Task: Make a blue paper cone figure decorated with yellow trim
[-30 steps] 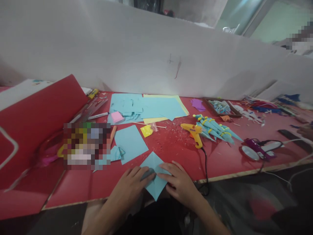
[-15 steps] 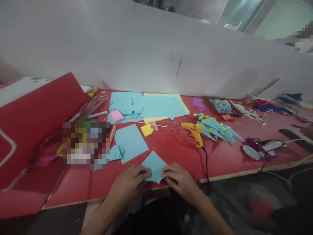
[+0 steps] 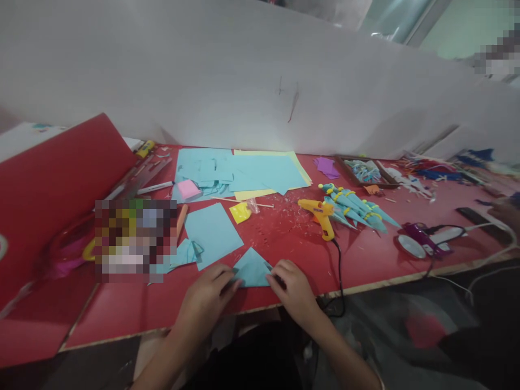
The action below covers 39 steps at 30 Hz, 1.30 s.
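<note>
A light blue paper [image 3: 252, 269], folded into a triangle with its point away from me, lies near the front edge of the red table [image 3: 134, 309]. My left hand [image 3: 213, 290] pinches its left corner, and my right hand [image 3: 290, 284] pinches the right corner. Just beyond, to the left, lies a flat blue sheet [image 3: 213, 233], with a crumpled blue paper piece [image 3: 184, 254] at its left edge. A yellow glue gun [image 3: 320, 214] rests to the right, beside several blue cones with yellow trim [image 3: 357, 208].
Blue sheets [image 3: 264, 170] lie by the white wall, with a pink pad [image 3: 189, 188] and a yellow packet [image 3: 240, 212] nearby. A tray of scraps [image 3: 365, 172] and a purple device [image 3: 424, 238] stand right. A red board [image 3: 60, 184] leans at left.
The blue paper has gone from an open diamond to a triangle, its near point folded up and away from me. Both hands remain at its side corners. The view has shifted slightly.
</note>
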{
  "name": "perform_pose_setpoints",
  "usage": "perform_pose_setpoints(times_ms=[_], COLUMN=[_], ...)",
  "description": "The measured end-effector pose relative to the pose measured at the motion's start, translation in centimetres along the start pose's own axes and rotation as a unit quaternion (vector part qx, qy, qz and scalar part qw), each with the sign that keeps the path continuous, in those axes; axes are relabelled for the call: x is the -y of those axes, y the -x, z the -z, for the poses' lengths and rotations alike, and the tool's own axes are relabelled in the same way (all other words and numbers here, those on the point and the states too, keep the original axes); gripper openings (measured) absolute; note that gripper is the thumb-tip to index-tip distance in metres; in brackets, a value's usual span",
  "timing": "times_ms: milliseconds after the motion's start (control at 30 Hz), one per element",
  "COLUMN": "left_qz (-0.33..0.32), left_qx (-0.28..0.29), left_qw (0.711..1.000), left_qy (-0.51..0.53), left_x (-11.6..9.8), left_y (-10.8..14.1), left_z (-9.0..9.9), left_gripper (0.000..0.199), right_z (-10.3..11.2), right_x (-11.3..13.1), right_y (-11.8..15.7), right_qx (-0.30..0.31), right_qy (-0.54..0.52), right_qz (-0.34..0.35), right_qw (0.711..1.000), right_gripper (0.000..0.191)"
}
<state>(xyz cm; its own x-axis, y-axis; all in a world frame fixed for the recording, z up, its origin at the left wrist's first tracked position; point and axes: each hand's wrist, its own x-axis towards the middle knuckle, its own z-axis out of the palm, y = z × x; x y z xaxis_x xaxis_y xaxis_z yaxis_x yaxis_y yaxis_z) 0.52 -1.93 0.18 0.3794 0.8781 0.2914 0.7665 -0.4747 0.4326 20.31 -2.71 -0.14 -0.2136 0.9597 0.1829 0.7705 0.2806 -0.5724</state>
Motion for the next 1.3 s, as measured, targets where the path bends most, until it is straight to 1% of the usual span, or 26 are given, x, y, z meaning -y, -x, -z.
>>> perform_pose_setpoints(times_ms=[167,233,300,400,500,600,733,800,1000,1100,1200,1300], left_qz=[0.062,0.078,0.082,0.074,0.072,0.090,0.112,0.122,0.133,0.119,0.102,0.098], left_qx=[0.059,0.074,0.080,0.086,0.092,0.113,0.152,0.162,0.152,0.127,0.101,0.107], left_qw=[0.995,0.992,0.990,0.987,0.985,0.980,0.971,0.966,0.964,0.969,0.971,0.966], left_qy=[-0.053,-0.068,-0.087,-0.112,-0.130,-0.140,-0.148,-0.161,-0.172,-0.174,-0.190,-0.215], left_x=[-0.4,-0.4,-0.3,-0.2,-0.3,-0.5,-1.0,-1.2,-1.5,-1.2,-1.0,-0.8], left_y=[-0.5,-0.7,-0.8,-0.8,-0.8,-1.1,-1.7,-1.8,-1.7,-1.6,-1.5,-1.7], left_z=[0.3,0.3,0.2,0.1,0.2,0.4,0.6,0.7,0.9,0.8,0.7,0.7], left_gripper=[0.028,0.029,0.029,0.028,0.027,0.024,0.024,0.024,0.022,0.020,0.024,0.029], right_z=[0.0,-0.1,-0.2,-0.2,0.1,0.3,0.5,0.6,0.7,0.8,1.0,1.1], right_x=[0.4,0.6,0.7,1.0,1.4,1.8,1.9,2.0,2.3,2.5,2.6,2.7], right_y=[-0.8,-1.0,-1.2,-1.6,-2.1,-2.5,-2.8,-2.8,-3.0,-3.1,-3.2,-3.3], right_qx=[0.012,0.015,0.021,0.047,0.079,0.101,0.115,0.118,0.129,0.140,0.146,0.148], right_qy=[0.094,0.128,0.158,0.194,0.217,0.232,0.244,0.247,0.253,0.256,0.257,0.261], right_qz=[-0.018,-0.021,-0.025,-0.035,-0.052,-0.068,-0.078,-0.083,-0.091,-0.103,-0.110,-0.112], right_qw=[0.995,0.991,0.987,0.979,0.971,0.965,0.960,0.958,0.955,0.951,0.949,0.947], right_gripper=[0.027,0.027,0.027,0.027,0.026,0.024,0.024,0.024,0.023,0.024,0.024,0.024])
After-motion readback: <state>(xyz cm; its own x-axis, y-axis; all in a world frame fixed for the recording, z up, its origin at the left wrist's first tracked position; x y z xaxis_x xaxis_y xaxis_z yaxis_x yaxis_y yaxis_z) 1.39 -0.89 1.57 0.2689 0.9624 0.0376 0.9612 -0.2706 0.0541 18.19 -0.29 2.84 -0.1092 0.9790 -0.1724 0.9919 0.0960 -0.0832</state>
